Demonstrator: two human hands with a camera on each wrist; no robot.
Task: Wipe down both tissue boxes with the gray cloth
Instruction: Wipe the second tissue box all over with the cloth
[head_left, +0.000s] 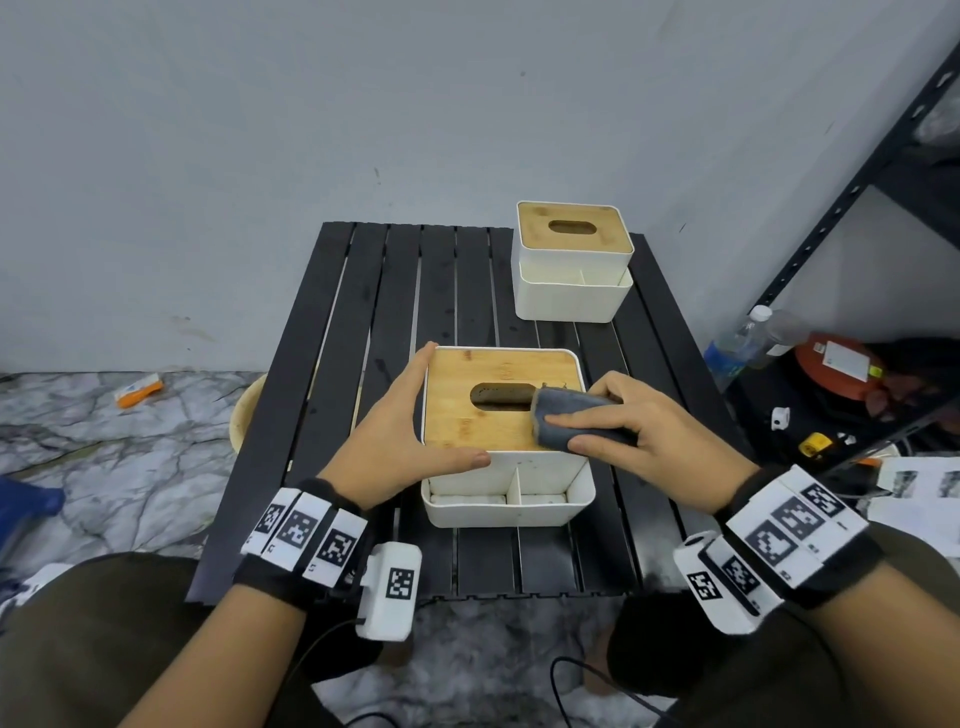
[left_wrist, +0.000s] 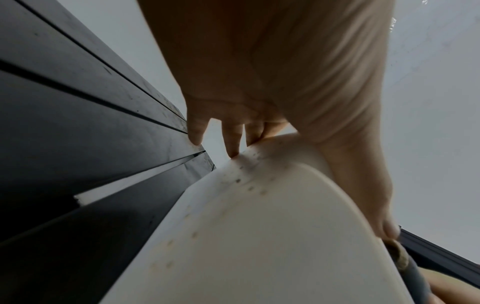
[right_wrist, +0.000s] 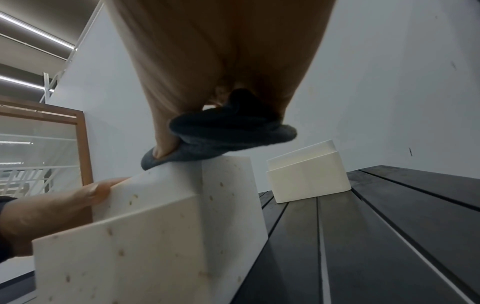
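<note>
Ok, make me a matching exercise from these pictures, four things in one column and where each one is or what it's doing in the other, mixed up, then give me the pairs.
Things:
1. gray cloth
2. left hand
3. far tissue box
4. water bottle

Places or states:
A. stands untouched at the table's back right
B. pressed on the near tissue box's wooden lid by the right hand
C. off the table, beside the black shelf
D. steadies the near tissue box's left side

Pairs: 1-B, 2-D, 3-A, 4-C
</note>
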